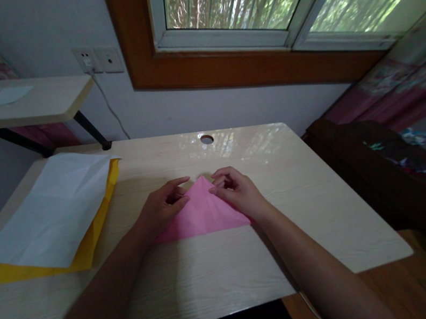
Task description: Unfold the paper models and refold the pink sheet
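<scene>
A sheet of pink paper (pixel 205 216), folded into a triangle, lies on the desk with its point away from me and its long edge toward me. At its left sloping edge, my left hand (pixel 163 203) has the thumb on the paper and the index finger stretched past the edge; the other fingers curl partly out of sight. My right hand (pixel 238 190) pinches the right sloping edge near the top, thumb on the paper and fingers bent behind it. The paper's lower corners are partly covered by my hands and wrists.
White paper (pixel 53 208) lies over yellow paper (pixel 94 239) on the desk (pixel 216 278) at left. A raised shelf (pixel 55 96) stands behind them. The desk has a cable hole (pixel 207 139) near the wall. Dark furniture (pixel 382 169) is at right.
</scene>
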